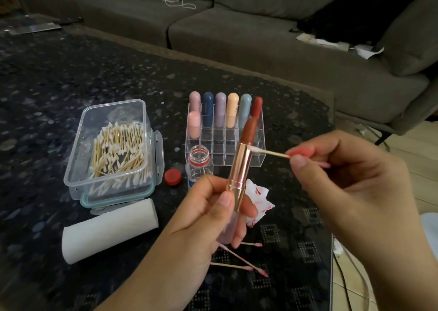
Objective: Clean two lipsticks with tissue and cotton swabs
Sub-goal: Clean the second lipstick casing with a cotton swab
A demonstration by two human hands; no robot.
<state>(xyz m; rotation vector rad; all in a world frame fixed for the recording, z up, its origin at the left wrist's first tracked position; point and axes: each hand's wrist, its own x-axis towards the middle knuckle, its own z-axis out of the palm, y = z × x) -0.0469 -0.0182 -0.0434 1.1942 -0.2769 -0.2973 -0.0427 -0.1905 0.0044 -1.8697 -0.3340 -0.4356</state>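
My left hand grips an opened lipstick by its pale pink base, upright, with a rose-gold tube and a brick-red bullet on top. My right hand pinches a wooden cotton swab, and its white tip touches the upper rim of the gold tube. A second, pink-tipped swab seems tucked in the same hand. A red-stained tissue lies on the table behind the lipstick. Three used pink-tipped swabs lie below my left hand.
A clear box of cotton swabs stands at the left, a tissue roll in front of it. An acrylic rack holds several pastel lipsticks. An open small bottle and its red cap stand between. A grey sofa lies behind the table.
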